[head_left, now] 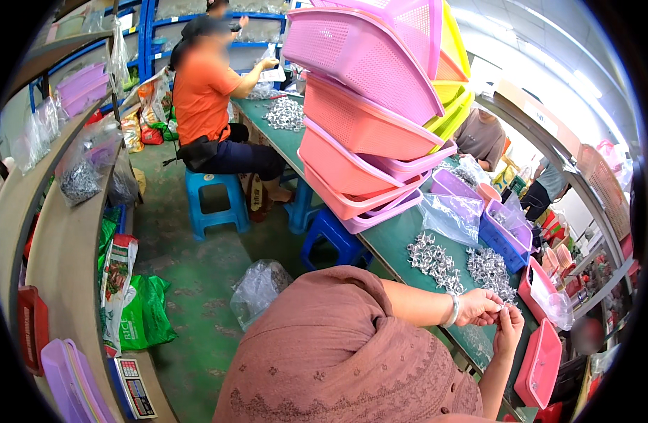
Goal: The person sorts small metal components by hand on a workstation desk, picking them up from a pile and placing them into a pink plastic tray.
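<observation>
My left hand (479, 307), with a pale bangle on its wrist, and my right hand (509, 330) meet over the green table (394, 240) at the lower right. Their fingertips pinch a small silvery metal part (506, 306) between them. Just beyond the hands lie two heaps of the same silvery metal parts (433, 259), with the second heap (489, 271) nearest my left hand. My brown-sleeved shoulder fills the lower middle of the view and hides the near table edge.
A leaning stack of pink, purple and yellow baskets (366, 106) stands on the table. Clear plastic bags (451, 215), a blue bin (504, 240) and pink trays (539, 363) sit nearby. A person in orange (204, 92) sits on a blue stool (214, 201). Shelves (56, 240) curve along the left.
</observation>
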{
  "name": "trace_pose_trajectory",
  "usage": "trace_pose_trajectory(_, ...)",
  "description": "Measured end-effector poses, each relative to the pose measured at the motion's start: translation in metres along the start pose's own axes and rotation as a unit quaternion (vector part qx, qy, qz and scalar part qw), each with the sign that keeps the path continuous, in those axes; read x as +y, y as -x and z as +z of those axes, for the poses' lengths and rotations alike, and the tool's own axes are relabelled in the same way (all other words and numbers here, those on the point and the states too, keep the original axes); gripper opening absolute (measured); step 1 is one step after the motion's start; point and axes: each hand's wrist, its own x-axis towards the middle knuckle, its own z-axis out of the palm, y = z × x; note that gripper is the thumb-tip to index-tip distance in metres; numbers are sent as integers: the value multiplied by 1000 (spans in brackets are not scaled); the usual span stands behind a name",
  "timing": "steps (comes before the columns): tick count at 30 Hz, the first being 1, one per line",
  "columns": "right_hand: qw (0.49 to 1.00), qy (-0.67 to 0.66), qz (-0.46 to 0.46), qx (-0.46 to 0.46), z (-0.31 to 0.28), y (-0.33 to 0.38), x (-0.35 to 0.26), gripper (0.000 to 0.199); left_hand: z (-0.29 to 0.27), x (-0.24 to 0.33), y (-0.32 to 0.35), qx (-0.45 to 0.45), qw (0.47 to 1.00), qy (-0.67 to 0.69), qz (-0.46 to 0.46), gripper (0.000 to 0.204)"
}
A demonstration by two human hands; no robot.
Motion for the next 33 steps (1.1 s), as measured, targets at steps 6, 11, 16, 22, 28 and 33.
trace_pose_trajectory(6,999,38,2,0,10,6,-16,10,2,-2,2,-10,1000,6,-7,16)
trace_pose_trajectory(11,999,48,19,2,8,8,-14,12,2,-8,-2,-1,1000,19,-18,14)
trace_pose_trajectory(16,996,80,26,5,8,9,-13,14,1,-11,-1,2,1000,16,-24,14)
trace_pose_trajectory(22,995,96,35,-7,8,7,-10,16,-3,-8,6,9,999,0,-31,16)
trace_pose_trajectory(28,993,102,37,-36,7,-9,3,16,-11,-4,8,39,999,3,-21,18)
trace_pose_trajectory(33,984,123,50,-122,15,-36,12,19,-27,2,7,95,995,-10,-12,18)
